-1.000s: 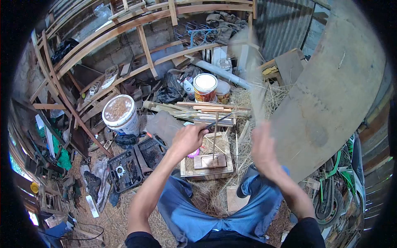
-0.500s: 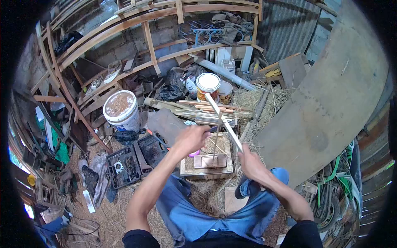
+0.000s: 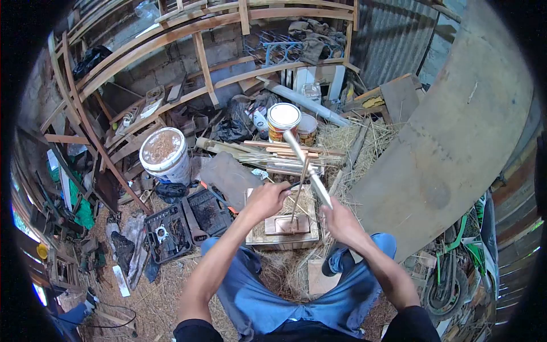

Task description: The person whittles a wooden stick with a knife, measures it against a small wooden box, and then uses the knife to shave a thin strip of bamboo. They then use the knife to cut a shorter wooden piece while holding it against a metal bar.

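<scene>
My right hand (image 3: 343, 221) is closed round the lower end of a pale flat stick (image 3: 305, 165), which slants up and to the left. Near the middle of the stick, my left hand (image 3: 268, 200) grips a dark-handled tool (image 3: 295, 185) whose tip reaches toward the stick. A thin brown strip (image 3: 300, 188) crosses behind the stick and runs down to a small wooden block (image 3: 288, 224). That block rests on a straw-covered wooden box (image 3: 282, 242) between my knees.
An open tool case (image 3: 171, 236) lies left of the box. A white bucket (image 3: 165, 157) and a paint can (image 3: 284, 121) stand farther back. Thin wood strips (image 3: 285, 153) lie behind the box. A large board (image 3: 441, 154) leans at right.
The view has shifted slightly. My left hand and its tool sit a little lower, and the pale stick has tilted slightly in my right hand.
</scene>
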The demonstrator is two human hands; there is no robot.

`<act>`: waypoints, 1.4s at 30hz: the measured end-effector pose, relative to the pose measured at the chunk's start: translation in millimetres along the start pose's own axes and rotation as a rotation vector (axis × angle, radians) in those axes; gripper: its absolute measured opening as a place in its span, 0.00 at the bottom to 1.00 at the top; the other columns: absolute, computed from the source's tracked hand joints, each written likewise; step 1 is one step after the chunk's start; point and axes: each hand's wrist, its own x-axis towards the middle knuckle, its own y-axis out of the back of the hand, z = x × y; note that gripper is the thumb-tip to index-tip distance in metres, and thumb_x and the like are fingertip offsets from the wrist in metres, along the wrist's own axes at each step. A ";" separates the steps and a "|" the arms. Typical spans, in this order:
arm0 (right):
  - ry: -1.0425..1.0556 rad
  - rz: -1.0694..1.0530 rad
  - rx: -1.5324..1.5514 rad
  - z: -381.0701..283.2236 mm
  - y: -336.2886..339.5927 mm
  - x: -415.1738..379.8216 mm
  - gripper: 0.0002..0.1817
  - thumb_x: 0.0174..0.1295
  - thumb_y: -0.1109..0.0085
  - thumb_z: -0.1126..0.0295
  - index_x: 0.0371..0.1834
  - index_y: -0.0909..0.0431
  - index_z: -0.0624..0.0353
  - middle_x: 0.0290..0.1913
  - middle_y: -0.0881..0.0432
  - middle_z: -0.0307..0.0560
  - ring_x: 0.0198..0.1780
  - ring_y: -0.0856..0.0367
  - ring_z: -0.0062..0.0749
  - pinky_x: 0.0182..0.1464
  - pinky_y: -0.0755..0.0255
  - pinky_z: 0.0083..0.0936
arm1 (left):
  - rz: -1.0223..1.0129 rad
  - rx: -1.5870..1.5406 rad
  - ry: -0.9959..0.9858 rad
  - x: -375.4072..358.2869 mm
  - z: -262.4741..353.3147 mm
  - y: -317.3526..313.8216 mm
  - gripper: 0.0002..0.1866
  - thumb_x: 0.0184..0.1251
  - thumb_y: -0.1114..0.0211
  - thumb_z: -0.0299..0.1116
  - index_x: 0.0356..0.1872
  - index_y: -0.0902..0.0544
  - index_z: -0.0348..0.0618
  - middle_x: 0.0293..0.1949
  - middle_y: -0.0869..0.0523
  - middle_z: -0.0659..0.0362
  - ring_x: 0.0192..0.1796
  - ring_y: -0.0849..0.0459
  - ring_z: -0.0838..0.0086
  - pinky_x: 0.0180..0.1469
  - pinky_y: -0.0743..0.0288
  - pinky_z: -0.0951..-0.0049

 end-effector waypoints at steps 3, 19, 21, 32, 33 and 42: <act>0.105 0.263 0.205 -14.6 27.5 2.9 0.15 0.71 0.60 0.61 0.42 0.32 0.63 0.21 0.26 0.55 0.22 0.26 0.41 0.26 0.34 0.37 | 0.018 -0.011 0.019 -0.4 1.0 -4.3 0.11 0.66 0.45 0.38 0.40 0.21 0.44 0.30 0.18 0.43 0.35 0.19 0.45 0.36 0.27 0.48; 0.165 0.443 0.400 -34.1 21.4 4.5 0.10 0.69 0.59 0.68 0.41 0.38 0.65 0.22 0.25 0.69 0.28 0.24 0.69 0.32 0.34 0.57 | -0.009 0.054 0.106 -15.4 -1.8 -7.7 0.10 0.65 0.45 0.38 0.38 0.21 0.44 0.32 0.17 0.46 0.37 0.19 0.47 0.37 0.27 0.51; 0.126 0.291 0.187 10.5 -33.2 17.4 0.10 0.69 0.58 0.67 0.40 0.38 0.65 0.21 0.26 0.69 0.27 0.24 0.69 0.30 0.34 0.55 | -0.037 0.043 0.128 -14.8 -0.5 -8.5 0.10 0.65 0.44 0.38 0.39 0.21 0.44 0.32 0.17 0.46 0.38 0.19 0.47 0.38 0.27 0.51; 0.157 0.438 0.264 -9.8 -24.3 12.4 0.10 0.70 0.58 0.65 0.41 0.39 0.63 0.21 0.26 0.70 0.32 0.23 0.66 0.28 0.33 0.54 | 0.043 -0.003 0.125 -30.9 -12.4 -44.6 0.11 0.64 0.43 0.37 0.40 0.19 0.45 0.32 0.16 0.49 0.37 0.18 0.50 0.38 0.25 0.53; 0.106 0.403 0.231 3.1 -42.9 12.8 0.11 0.70 0.58 0.66 0.41 0.39 0.65 0.23 0.26 0.72 0.33 0.24 0.70 0.32 0.33 0.54 | 0.055 -0.016 0.115 -30.2 -13.9 -47.1 0.11 0.64 0.43 0.38 0.40 0.18 0.45 0.31 0.16 0.49 0.36 0.18 0.51 0.37 0.26 0.53; -0.036 0.146 0.130 0.6 -42.4 20.3 0.12 0.70 0.58 0.64 0.40 0.37 0.65 0.26 0.25 0.74 0.34 0.25 0.71 0.33 0.33 0.56 | 0.065 -0.017 0.079 -37.6 -33.5 -71.2 0.11 0.65 0.43 0.38 0.38 0.18 0.44 0.28 0.17 0.47 0.32 0.18 0.51 0.32 0.27 0.54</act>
